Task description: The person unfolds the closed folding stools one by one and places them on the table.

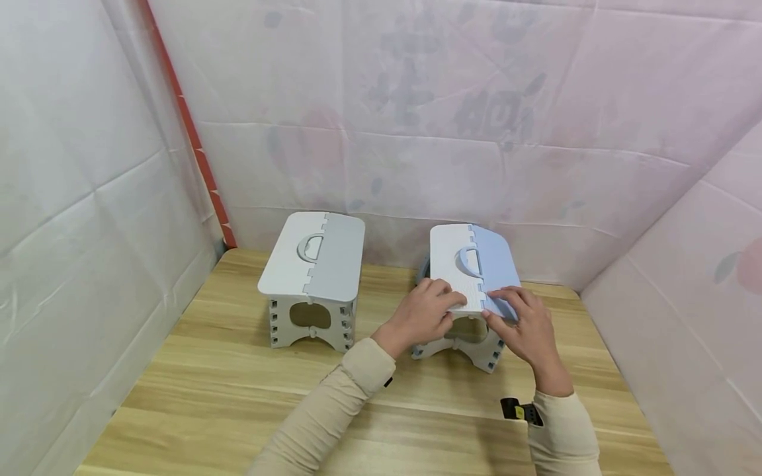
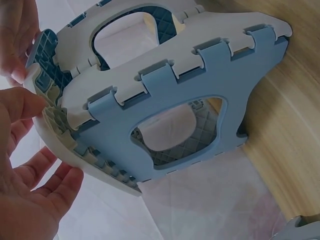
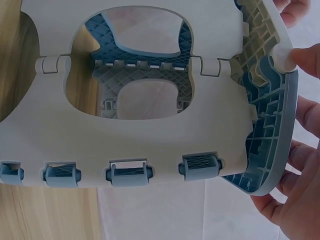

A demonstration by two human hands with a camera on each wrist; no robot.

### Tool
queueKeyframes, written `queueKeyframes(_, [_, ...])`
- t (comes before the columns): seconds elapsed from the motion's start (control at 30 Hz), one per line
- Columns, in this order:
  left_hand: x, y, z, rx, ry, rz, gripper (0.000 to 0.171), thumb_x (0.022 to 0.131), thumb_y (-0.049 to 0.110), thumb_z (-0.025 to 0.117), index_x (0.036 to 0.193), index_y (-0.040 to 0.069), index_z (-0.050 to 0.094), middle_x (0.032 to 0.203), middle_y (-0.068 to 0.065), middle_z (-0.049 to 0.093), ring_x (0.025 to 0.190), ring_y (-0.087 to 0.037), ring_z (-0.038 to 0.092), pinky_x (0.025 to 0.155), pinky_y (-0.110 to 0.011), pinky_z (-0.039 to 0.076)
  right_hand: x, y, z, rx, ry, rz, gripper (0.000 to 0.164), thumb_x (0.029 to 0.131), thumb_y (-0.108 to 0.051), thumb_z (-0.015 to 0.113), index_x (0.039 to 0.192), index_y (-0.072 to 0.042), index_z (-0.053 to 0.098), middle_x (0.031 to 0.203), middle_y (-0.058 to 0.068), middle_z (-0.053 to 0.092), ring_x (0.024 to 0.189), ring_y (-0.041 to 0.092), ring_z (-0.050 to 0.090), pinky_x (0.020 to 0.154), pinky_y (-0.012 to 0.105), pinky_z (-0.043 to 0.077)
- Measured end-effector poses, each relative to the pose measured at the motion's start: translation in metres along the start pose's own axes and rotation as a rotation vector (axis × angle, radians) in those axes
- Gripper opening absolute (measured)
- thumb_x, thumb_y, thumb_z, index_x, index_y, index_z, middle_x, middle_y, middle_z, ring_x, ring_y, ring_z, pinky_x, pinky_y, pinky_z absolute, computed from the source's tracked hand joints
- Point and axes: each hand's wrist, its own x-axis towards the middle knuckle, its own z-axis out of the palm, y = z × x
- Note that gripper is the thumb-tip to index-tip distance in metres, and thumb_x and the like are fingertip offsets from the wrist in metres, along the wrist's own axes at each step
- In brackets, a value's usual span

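Observation:
A white and blue folding stool [image 1: 500,258] stands unfolded on the table, its seat split by a hinge line with a blue carry handle. My left hand [image 1: 424,309] pinches the front rim of the white seat half, thumb at the edge and fingers on top, as the left wrist view shows. On the blue half, my right hand [image 1: 526,324] pinches the same front rim, its thumb by the hinge line. Below the seat, the ribbed blue underside [image 3: 265,130] and the white front leg panel [image 3: 155,132] show in the right wrist view.
To the left stands a second folding stool [image 1: 312,254], white and grey, also unfolded. Both are on a wood-grain table [image 1: 226,396]. Pale printed sheets [image 1: 381,132] hang behind and at both sides, with a red strip [image 1: 193,135] at the back left.

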Motion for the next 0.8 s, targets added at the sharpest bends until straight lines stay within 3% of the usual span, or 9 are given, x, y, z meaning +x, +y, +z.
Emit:
queueKeyframes(0.5, [0.004,0.003,0.001,0.102,-0.058,0.001,0.029,0.086,0.014,0.055,0.111,0.023,0.065,0.102,0.0,0.058,0.093,-0.015,0.052,0.09,-0.027,0.037,-0.002,0.001,-0.001,-0.033,-0.035,0.009,0.033,0.074,-0.025,0.072,0.102,-0.008,0.068,0.11,0.02,0.055,0.092,0.044,0.047,0.067,0.055,0.029])
queueKeyframes(0.63, [0.003,0.0,-0.003,0.047,-0.081,0.0,0.028,0.087,0.015,0.056,0.112,0.022,0.065,0.101,0.0,0.058,0.091,-0.014,0.052,0.086,-0.027,0.038,-0.001,0.0,0.001,-0.008,-0.032,-0.015,0.033,0.073,-0.022,0.074,0.102,-0.005,0.069,0.108,0.023,0.056,0.093,0.045,0.048,0.07,0.057,0.031])
queueKeyframes(0.8, [-0.001,-0.008,-0.017,-0.087,-0.135,-0.085,0.03,0.086,0.019,0.06,0.116,0.019,0.063,0.104,0.0,0.058,0.091,-0.014,0.052,0.08,-0.024,0.041,0.008,-0.011,-0.001,0.023,-0.085,0.002,0.036,0.075,-0.015,0.073,0.107,-0.001,0.067,0.111,0.028,0.056,0.098,0.047,0.05,0.075,0.059,0.038])
